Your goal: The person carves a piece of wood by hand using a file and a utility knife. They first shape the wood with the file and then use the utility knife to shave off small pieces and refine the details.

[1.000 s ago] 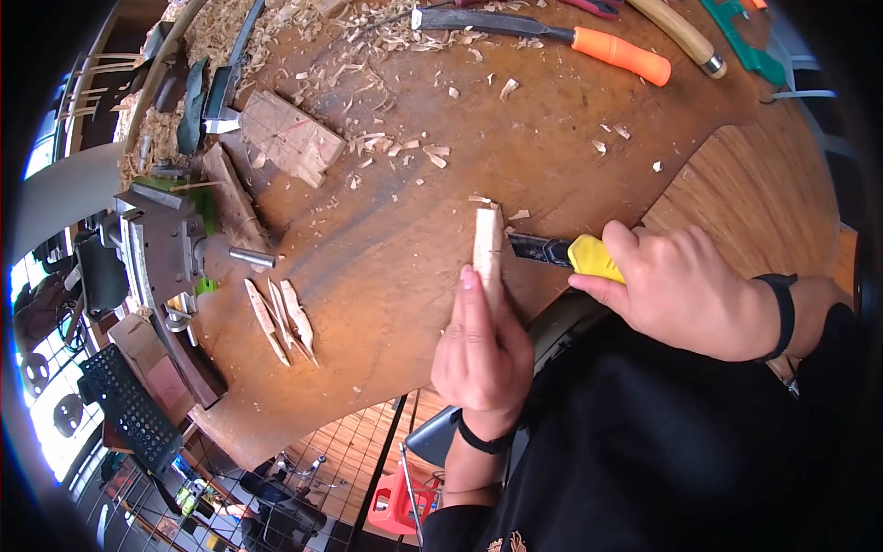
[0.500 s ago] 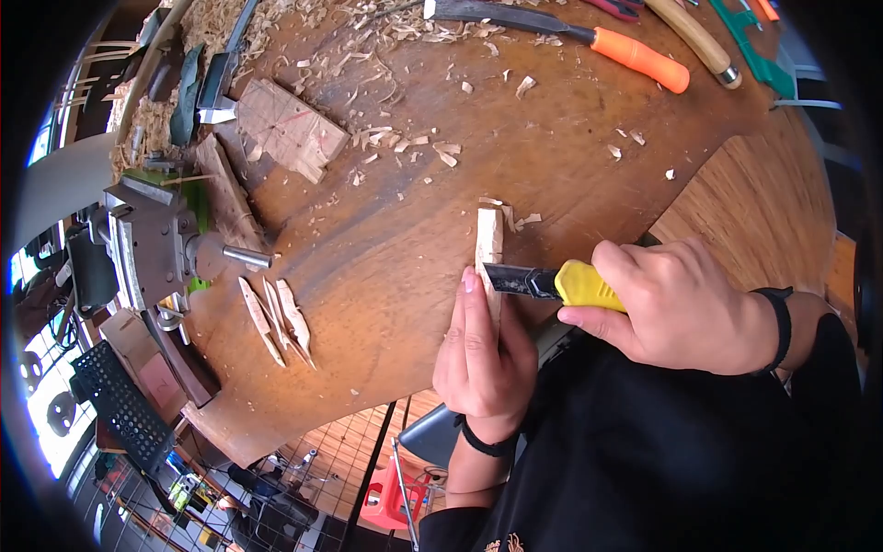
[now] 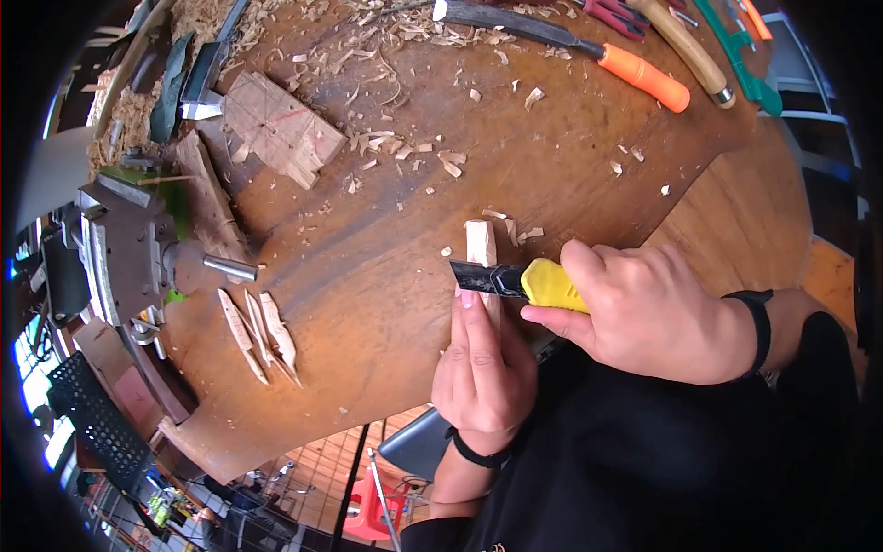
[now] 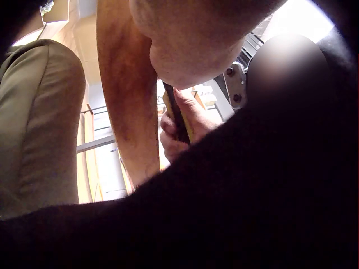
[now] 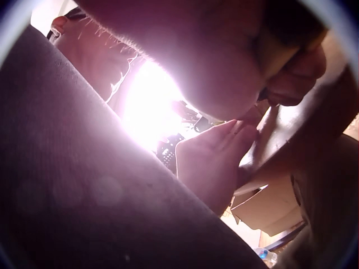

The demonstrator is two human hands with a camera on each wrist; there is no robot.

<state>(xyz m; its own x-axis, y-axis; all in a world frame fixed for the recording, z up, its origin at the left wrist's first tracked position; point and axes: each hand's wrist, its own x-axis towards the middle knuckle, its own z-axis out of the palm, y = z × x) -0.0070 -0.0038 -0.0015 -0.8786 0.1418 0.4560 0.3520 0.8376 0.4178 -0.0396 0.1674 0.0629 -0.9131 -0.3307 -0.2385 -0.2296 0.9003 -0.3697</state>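
In the head view my left hand (image 3: 485, 382) grips a short pale wooden stick (image 3: 480, 243), its fingertips lying along the wood. The stick's squared far end points away from me over the bench. My right hand (image 3: 653, 317) holds a yellow utility knife (image 3: 552, 287) by its handle. Its dark blade (image 3: 478, 276) crosses the stick just beyond the left fingertips, with the tip past the left side. From the left wrist, the right hand (image 4: 190, 120) shows around the knife handle. The right wrist view shows the left hand (image 5: 210, 162); the stick is largely hidden there.
Three thin carved wooden pieces (image 3: 258, 336) lie on the bench (image 3: 368, 304) to the left, near a metal vise (image 3: 129, 248). A marked wooden block (image 3: 283, 129) lies farther back. An orange-handled chisel (image 3: 644, 78) and a wooden handle (image 3: 685, 51) lie at the back right among shavings.
The knife has moved left from beside the stick to across it. A small chip now lies left of the stick. The left hand keeps its grip, and the head view has shifted slightly.
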